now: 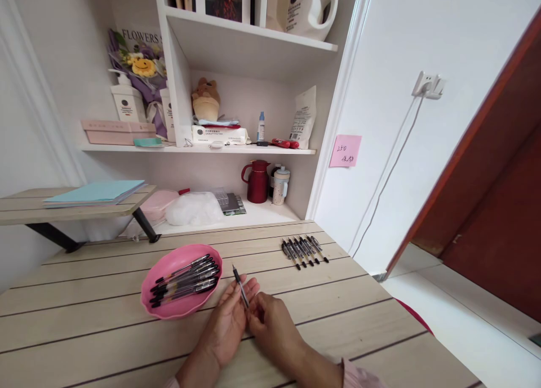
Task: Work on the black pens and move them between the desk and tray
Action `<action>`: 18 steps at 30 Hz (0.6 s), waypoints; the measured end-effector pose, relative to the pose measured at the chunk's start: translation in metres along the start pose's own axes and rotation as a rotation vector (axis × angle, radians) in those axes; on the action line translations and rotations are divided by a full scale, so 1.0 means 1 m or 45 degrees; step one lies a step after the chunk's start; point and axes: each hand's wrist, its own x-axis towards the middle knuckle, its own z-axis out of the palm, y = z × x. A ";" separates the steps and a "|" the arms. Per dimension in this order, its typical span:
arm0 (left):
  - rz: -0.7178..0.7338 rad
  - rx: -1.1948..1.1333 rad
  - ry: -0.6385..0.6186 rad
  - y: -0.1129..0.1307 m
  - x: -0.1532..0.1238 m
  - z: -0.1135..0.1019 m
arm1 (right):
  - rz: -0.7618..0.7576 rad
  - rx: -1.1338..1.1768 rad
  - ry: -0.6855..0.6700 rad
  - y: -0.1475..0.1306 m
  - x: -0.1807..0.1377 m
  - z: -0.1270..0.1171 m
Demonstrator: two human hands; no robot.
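Observation:
A slim black pen (240, 285) points up and away between my two hands, its tip bare. My left hand (228, 320) lies palm up beneath it, thumb and fingers supporting the barrel. At the pen's near end, my right hand (273, 323) is closed, fingertips pinched there; what exactly sits in that pinch is hidden. Left of my hands, a pink scalloped bowl (154, 312) holds several pens (186, 281) lying lengthwise. On the right side of the table, several capped black pens (303, 252) lie side by side in a row.
The slatted wooden table (105, 348) meets a white shelf unit (253, 27) at the back. A small raised stand (25, 207) carries blue paper (95, 192) at left. A red thermos jug (257, 182) and a cup (280, 186) stand behind the table.

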 end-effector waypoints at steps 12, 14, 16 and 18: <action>-0.081 0.205 -0.043 -0.002 0.002 -0.009 | 0.370 -0.785 0.126 0.081 0.082 -0.046; -0.077 0.209 -0.037 -0.003 0.002 -0.008 | 0.379 -0.801 0.111 0.086 0.083 -0.044; -0.078 0.213 -0.037 -0.003 0.003 -0.008 | 0.388 -0.814 0.099 0.089 0.083 -0.043; -0.081 0.216 -0.035 -0.003 0.003 -0.008 | 0.395 -0.823 0.093 0.091 0.083 -0.043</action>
